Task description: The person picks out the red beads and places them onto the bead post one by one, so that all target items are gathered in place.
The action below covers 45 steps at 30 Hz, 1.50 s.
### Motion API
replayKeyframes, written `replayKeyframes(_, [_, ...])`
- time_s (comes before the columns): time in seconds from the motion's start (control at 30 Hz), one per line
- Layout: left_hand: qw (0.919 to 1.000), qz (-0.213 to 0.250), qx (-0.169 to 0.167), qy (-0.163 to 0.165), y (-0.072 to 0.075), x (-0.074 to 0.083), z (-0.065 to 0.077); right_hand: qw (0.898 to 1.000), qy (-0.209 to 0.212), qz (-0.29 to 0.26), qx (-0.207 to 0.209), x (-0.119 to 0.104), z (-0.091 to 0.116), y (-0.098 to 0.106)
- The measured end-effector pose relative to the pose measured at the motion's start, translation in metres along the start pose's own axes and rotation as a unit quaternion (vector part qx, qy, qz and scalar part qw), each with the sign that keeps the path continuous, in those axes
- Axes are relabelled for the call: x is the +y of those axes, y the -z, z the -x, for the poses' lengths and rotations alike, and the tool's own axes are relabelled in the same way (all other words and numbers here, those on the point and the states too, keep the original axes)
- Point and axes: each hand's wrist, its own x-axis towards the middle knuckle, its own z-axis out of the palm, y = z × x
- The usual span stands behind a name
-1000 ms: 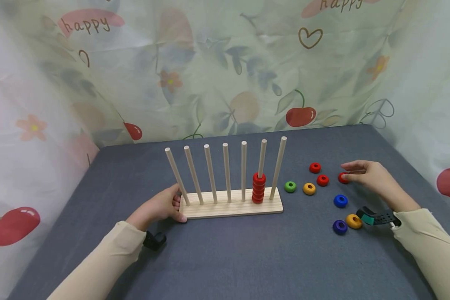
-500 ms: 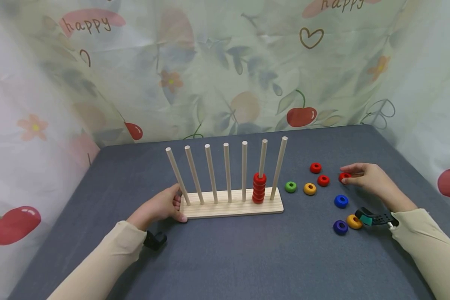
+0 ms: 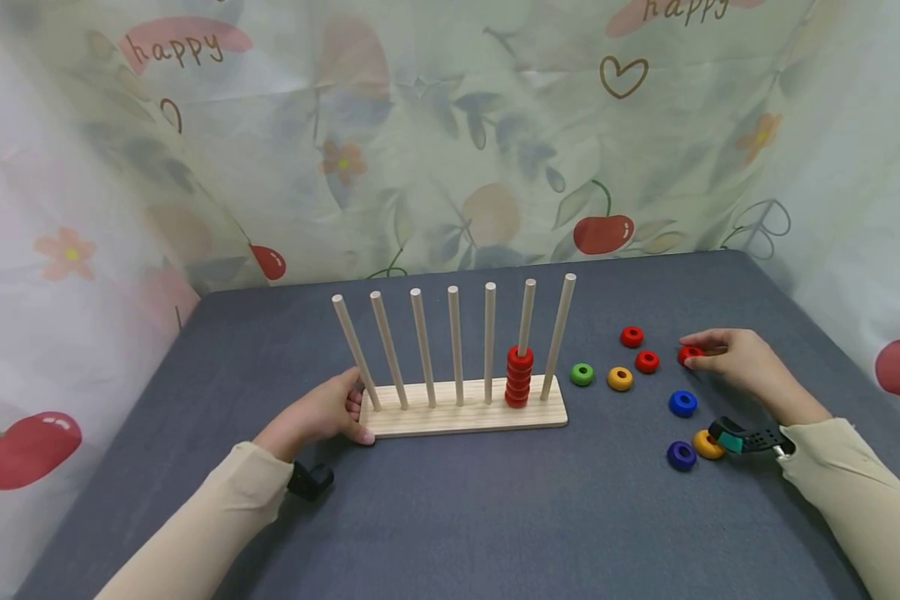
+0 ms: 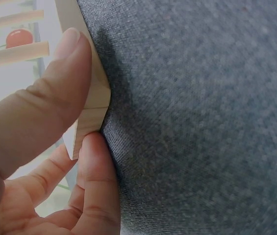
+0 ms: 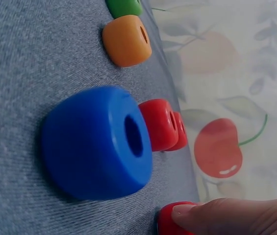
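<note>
At the left end of the wooden peg rack (image 3: 450, 422), my left hand (image 3: 321, 412) grips the base. The left wrist view has the thumb (image 4: 62, 78) on top of the board and fingers against its end. Several upright pegs stand on the rack; a stack of red beads (image 3: 518, 379) sits on the second peg from the right. On the right side of the table, my right hand (image 3: 746, 362) pinches a red bead (image 3: 687, 354) between thumb and forefinger. In the right wrist view only the thumb shows on that red bead (image 5: 166, 220); the forefinger is hidden.
Loose beads lie right of the rack: green (image 3: 581, 374), orange (image 3: 619, 378), red (image 3: 632, 336), another red (image 3: 647, 361), and blue (image 3: 682, 403). Under the right wrist are a dark blue bead (image 3: 681, 455) and an orange bead (image 3: 708, 444). A patterned curtain (image 3: 435, 142) hangs behind the table.
My right hand has lowered slightly, and its thumb and forefinger have closed around the red bead. My left hand and the rack have stayed in place.
</note>
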Motion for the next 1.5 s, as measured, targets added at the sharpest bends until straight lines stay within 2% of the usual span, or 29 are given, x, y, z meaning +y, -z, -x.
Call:
replayKeyframes(0.53, [0.9999,-0.01,0.004,-0.01,0.0,-0.002,-0.002,1.0,0.007,-0.021,0.02,-0.021,0.009,0.007])
replayKeyframes(0.97, [0.9998,-0.017,0.002,-0.011,0.0,0.001,0.001,0.997,0.038,-0.048,0.046,-0.061,0.03,0.016])
replayKeyframes(1.5, [0.9994,-0.025,0.002,-0.023,0.0,0.0,0.001,0.99,0.083,-0.043,0.105,-0.112,0.046,0.022])
